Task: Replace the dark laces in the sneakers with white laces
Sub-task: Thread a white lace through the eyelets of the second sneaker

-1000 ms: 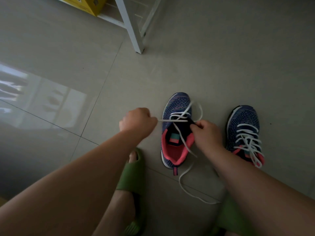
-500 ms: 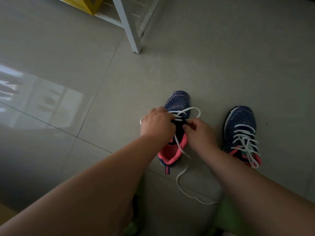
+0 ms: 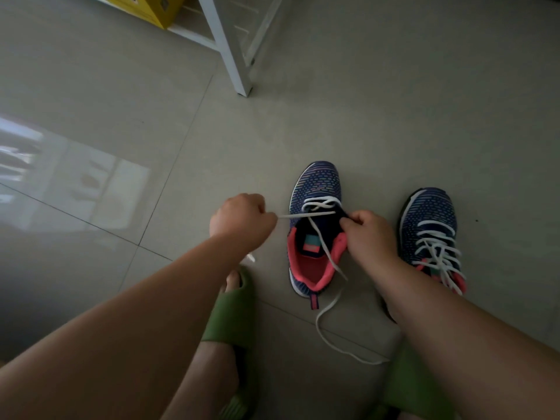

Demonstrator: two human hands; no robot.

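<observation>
A grey tiled floor (image 3: 394, 101) fills the view, with a pale window reflection at the left. At the top stands a white rack (image 3: 233, 56), its leg on the tiles, and a yellow box (image 3: 151, 7) sits on its low shelf.

Two navy sneakers with pink linings stand on the floor, toes pointing away. The left sneaker (image 3: 315, 189) is only partly laced: a white lace (image 3: 327, 250) crosses its front eyelets, one end runs back over the open tongue and trails in a loop on the tiles behind the heel. The right sneaker (image 3: 430, 213) stands well apart to the right, with white lace (image 3: 436, 247) through all its eyelets, loose and untied.

The left hand (image 3: 242, 219) is a closed fist just left of the left sneaker, gripping the other lace end, which stretches taut and level from the fist to the eyelets. The right hand (image 3: 369, 234) pinches the sneaker's upper edge by the eyelets on the right side, thumb and fingers curled on it.

Below, a foot in a green slipper (image 3: 233, 310) rests on the floor; a second green slipper (image 3: 406, 386) shows under the right forearm.
</observation>
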